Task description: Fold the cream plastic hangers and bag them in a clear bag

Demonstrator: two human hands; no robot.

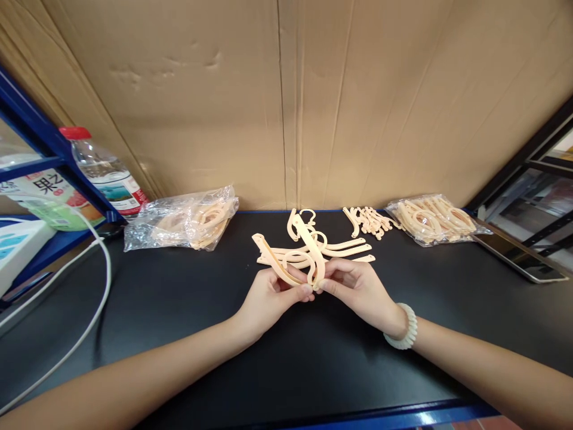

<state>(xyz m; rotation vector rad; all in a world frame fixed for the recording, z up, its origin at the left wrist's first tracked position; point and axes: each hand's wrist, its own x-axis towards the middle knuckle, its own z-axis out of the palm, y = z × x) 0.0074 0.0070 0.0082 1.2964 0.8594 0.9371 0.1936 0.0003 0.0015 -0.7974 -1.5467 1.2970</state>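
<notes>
Between both hands is a peach plastic folding clothes hanger (320, 266), its two curved arms raised in a V and its hook between them. My left hand (273, 295) is closed around the left arm near the joint, thumb on the joint. Pinching the other side of the joint is my right hand (358, 289), a pale coiled band on its wrist. The fingers partly hide the joint. Just behind the hands, several loose hanger arms (349, 245) and a loose hook (308, 216) lie on the black table (286, 364).
A pile of small peach pieces (371, 222) lies at the back right, beside a clear bag of hanger parts (434, 218). Another bag (188, 218) lies back left, near a water bottle (110, 173). A white cable (105, 286) curves along the left; a dark tablet-like slab (514, 251) lies right.
</notes>
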